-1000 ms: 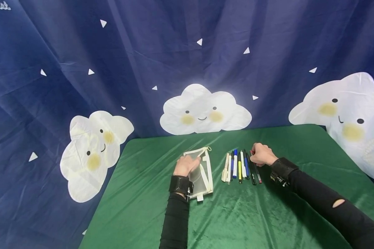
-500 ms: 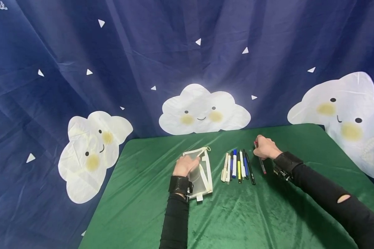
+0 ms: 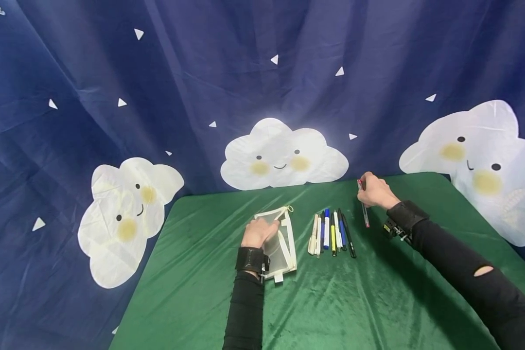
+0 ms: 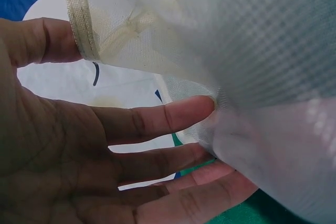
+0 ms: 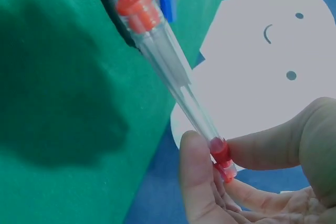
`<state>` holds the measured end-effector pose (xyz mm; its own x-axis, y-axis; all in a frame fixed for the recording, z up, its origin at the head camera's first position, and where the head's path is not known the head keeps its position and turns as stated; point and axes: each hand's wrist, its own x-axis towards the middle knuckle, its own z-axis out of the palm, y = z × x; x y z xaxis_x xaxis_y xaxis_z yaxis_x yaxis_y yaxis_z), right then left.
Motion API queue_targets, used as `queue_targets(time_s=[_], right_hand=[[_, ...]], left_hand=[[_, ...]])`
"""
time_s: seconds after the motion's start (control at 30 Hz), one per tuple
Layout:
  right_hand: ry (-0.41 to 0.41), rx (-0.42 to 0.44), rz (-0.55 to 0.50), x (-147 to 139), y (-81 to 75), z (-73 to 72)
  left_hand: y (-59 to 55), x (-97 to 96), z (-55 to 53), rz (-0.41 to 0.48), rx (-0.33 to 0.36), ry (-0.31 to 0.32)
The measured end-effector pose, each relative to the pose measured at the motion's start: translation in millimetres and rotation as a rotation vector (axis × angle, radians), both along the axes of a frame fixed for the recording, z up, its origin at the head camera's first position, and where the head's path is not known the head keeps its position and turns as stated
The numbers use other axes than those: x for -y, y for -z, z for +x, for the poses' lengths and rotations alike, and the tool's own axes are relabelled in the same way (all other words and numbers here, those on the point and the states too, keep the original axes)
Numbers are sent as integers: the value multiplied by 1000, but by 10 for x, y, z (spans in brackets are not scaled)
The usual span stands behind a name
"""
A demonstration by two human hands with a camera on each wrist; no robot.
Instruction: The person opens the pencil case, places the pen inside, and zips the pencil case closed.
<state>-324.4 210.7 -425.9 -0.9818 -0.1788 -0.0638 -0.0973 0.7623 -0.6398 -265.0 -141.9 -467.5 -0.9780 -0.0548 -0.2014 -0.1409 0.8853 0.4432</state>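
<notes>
The left sleeve (image 3: 244, 311) is black and creased; the right sleeve (image 3: 455, 262), also black, has an oval hole (image 3: 483, 271). Wide black wristbands (image 3: 408, 216) carry small devices, the right device (image 3: 393, 228) showing yellow and silvery parts. The fingers (image 5: 197, 177) are bare.

the right hand (image 3: 376, 192) has carried the red-ended clear pen (image 3: 365, 215) farther off, toward the far edge of the table (image 3: 201, 243). a gap has opened between it and the row of pens (image 3: 326, 233) on its left.
</notes>
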Motion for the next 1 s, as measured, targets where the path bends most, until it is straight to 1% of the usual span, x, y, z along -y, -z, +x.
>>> queue_targets(time_s=[0.2, 0.33, 0.43, 0.57, 0.8, 0.9, 1.0], right_hand=[[26, -28, -16, 12, -76, -25], [51, -68, -15, 37, -124, -45], [53, -90, -21, 60, -159, -56], [51, -106, -27, 96, -190, -83], [77, -157, -18, 183, -241, -149], [89, -164, -28, 212, -264, -167], [94, -149, -48, 244, -278, -177]], left_hand=[[31, 22, 2, -1, -7, 4], [23, 23, -2, 0, -18, 12], [10, 20, 0, -4, -18, 18], [4, 21, 2, -7, -10, 17], [17, 24, -10, -11, -8, 6], [14, 22, -11, -8, -10, 4], [17, 18, -3, -8, -7, 6]])
